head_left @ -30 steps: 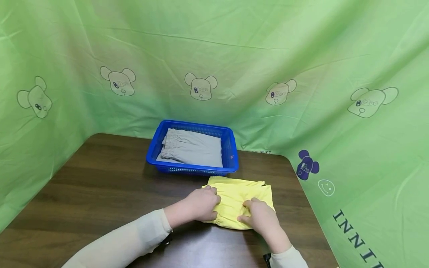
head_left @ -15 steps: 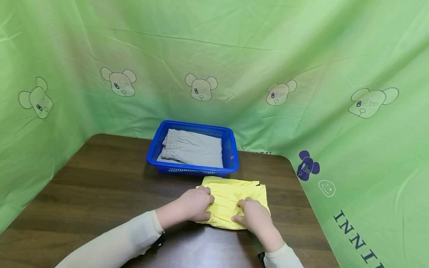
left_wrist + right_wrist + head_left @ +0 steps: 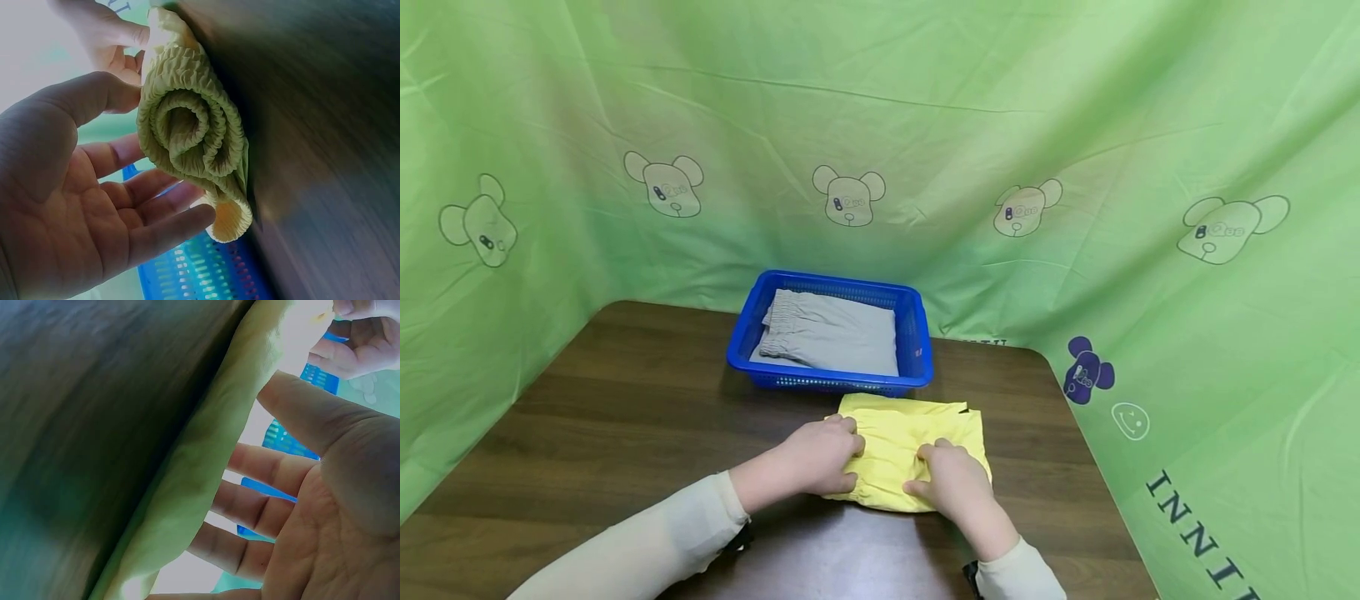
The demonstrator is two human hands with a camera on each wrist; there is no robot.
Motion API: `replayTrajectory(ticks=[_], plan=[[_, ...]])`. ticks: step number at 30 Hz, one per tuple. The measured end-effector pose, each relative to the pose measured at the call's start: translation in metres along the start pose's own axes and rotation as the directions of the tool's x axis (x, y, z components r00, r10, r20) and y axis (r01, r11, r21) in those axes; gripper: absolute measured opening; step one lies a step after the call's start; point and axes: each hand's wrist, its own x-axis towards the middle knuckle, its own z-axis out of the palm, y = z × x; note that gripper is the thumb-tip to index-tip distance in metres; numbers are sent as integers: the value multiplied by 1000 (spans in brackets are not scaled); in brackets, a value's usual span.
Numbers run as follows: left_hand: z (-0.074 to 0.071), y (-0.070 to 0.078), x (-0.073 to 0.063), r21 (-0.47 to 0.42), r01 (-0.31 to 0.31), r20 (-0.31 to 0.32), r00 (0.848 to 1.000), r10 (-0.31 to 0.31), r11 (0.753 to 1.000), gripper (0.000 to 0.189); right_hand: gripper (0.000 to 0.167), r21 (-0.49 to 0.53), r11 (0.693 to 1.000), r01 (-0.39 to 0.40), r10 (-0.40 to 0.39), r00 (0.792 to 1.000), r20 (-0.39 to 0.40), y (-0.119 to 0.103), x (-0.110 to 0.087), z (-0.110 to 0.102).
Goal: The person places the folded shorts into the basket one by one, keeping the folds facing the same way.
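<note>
Folded yellow elastic-waist pants (image 3: 887, 446) lie on the table in front of the blue basket. My left hand (image 3: 820, 457) rests at their gathered waistband end, thumb and fingers spread along it. In the left wrist view, the layered waistband (image 3: 187, 78) shows end-on as a loose coil, with the fingertips against its upper side. Over the right part of the pants, my right hand (image 3: 958, 483) touches the top with thumb and fingers apart. The right wrist view shows its extended fingers (image 3: 250, 509) meeting the cloth (image 3: 194, 462); their tips are hidden behind it.
A blue perforated basket (image 3: 831, 385) stands behind the pants, holding folded grey elastic-waist clothing (image 3: 842, 329). The brown wooden table (image 3: 647, 417) meets a green curtain (image 3: 925, 108) printed with bear heads at the back and sides.
The yellow pants have slid left across the table, with both hands moving along on them. The basket and grey clothing stay where they were.
</note>
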Motion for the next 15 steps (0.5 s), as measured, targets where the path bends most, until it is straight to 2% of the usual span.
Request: replayTrajectory(ticks=[15], plan=[[-1, -14, -13, -21, 22, -1, 1000, -22, 1000, 22, 46, 2, 1000, 7, -7, 1000, -16, -17, 5, 7]])
